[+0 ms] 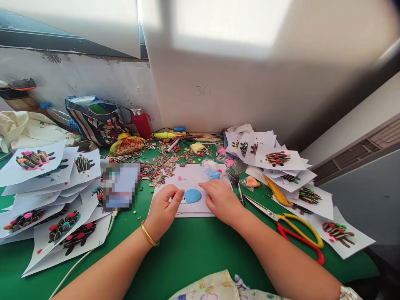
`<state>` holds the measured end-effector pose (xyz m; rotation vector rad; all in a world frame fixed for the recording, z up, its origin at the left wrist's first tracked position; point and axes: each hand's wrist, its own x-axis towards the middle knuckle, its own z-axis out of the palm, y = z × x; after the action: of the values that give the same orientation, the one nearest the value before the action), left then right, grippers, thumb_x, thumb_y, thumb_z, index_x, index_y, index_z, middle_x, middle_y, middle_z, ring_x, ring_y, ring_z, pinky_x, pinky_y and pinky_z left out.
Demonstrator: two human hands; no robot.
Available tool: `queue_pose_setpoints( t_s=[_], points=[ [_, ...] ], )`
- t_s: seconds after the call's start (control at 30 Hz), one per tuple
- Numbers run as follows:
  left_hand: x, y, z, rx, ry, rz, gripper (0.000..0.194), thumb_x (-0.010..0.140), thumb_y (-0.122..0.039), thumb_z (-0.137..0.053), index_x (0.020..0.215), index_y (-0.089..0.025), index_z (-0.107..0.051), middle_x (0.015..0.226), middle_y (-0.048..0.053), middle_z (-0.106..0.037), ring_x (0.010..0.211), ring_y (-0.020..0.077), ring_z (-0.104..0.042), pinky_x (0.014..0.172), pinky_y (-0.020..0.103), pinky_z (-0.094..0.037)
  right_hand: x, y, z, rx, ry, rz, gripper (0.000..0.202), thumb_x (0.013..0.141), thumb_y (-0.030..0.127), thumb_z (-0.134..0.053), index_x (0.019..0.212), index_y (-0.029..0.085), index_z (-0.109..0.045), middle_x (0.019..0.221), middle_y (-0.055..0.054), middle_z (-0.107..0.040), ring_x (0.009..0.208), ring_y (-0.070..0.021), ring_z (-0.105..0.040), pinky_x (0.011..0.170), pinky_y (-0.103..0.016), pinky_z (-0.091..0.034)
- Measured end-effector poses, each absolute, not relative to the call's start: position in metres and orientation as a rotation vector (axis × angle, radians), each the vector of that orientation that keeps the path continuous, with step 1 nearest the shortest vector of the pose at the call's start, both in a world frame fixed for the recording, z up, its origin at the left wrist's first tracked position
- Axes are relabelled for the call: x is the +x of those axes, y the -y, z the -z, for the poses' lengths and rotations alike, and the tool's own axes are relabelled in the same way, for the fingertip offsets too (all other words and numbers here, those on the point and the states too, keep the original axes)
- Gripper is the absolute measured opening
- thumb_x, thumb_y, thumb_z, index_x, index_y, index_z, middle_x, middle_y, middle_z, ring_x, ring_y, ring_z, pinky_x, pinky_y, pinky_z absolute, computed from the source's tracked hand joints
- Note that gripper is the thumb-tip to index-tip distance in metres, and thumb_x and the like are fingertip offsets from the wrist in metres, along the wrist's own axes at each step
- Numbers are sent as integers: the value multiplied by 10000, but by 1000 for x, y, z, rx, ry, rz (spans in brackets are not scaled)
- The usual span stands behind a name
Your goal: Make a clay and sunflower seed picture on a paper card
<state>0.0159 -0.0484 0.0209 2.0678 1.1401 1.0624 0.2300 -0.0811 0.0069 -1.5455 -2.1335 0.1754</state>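
Note:
A flattened blue clay oval lies on white paper in front of me, with a tiny white bit and a dark dot at its left end. My left hand is at the oval's left side, fingers curled and thumb pressed to the index finger; whatever may be pinched there is hidden. To the right of the oval, my right hand rests over the paper, its index finger stretched out and thumb apart, with nothing seen in it. Behind it sits a bag of blue clay.
Sunflower seeds and coloured clay balls are strewn behind the paper. Decorated sheets are stacked at left and right. Scissors and a yellow cutter lie right, a phone with a cable left. A red bottle stands behind.

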Motion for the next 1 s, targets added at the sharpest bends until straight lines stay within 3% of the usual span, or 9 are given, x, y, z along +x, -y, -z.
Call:
queue_pose_setpoints(
  t_s=[0.2,0.4,0.57,0.8,1.0],
  points=[
    [17,44,-17,2051,-1118,-1070,199,923,-342,-504,863,-206,-636,840,23,-651,808,168,-587,762,288,-461,230,80,0,-1662,2252,-209,551,829,88,-461,1377,141,-467,1269,-127,-625,1273,-260,-471,1044,-463,-320],
    [16,43,-18,2048,-1147,-1053,281,930,-366,-479,744,-199,-607,738,11,-620,724,160,-571,693,279,-453,225,82,3,-1696,2276,-185,574,822,100,-448,1397,104,-436,1316,-150,-587,1278,-277,-457,1024,-480,-338],
    [16,41,-17,2047,-1142,-1086,170,895,-340,-546,860,-203,-640,835,15,-653,801,167,-594,744,285,-463,224,82,-1,-1725,2273,-186,582,813,98,-445,1395,109,-439,1288,-147,-603,1205,-282,-499,978,-469,-363],
    [14,41,-17,2047,-1170,-1044,297,938,-343,-461,697,-193,-546,700,-7,-563,685,145,-526,661,271,-420,223,84,-4,-1691,2267,-195,586,820,84,-432,1401,157,-441,1323,-115,-582,1201,-253,-484,979,-431,-345],
    [13,35,-15,2041,-1161,-1061,160,905,-314,-519,890,-201,-631,879,16,-644,847,165,-579,794,289,-448,223,84,-4,-1669,2277,-232,598,809,83,-437,1400,176,-448,1338,-105,-569,1216,-236,-471,994,-415,-324]
  ],
)
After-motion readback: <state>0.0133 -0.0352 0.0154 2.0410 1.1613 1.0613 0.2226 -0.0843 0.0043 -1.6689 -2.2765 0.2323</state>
